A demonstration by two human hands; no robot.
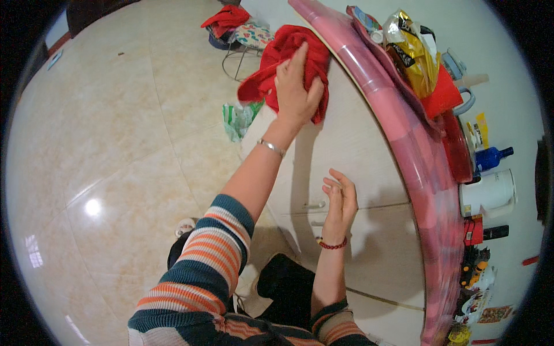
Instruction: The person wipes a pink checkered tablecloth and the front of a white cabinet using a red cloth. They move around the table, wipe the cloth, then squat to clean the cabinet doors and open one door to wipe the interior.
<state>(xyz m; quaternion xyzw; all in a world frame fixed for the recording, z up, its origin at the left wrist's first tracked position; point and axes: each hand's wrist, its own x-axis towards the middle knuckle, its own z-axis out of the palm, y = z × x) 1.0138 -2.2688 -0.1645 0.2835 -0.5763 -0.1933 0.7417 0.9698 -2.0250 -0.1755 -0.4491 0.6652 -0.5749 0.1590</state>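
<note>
My left hand (297, 88), with a silver bracelet at its wrist, rests over a bunched red cloth (318, 56). The thumb and index finger spread across the fabric, while the other fingers bend into it. Behind the cloth is the pale front of a cabinet (368, 164). My right hand (342, 197) hovers before the cabinet near two small door handles (315, 205). Its fingers are loosely curved and apart, with nothing in them, and a dark red bead bracelet circles the wrist.
Pink checked plastic (402, 142) covers the cabinet top, where a gold package (411, 60), blue bottle (489, 158) and white canister (489, 193) stand. Beyond the cloth is a patterned stool (254, 35) beside a red cloth item (225, 19). A plastic bag (236, 123) lies on the tiled floor (117, 142).
</note>
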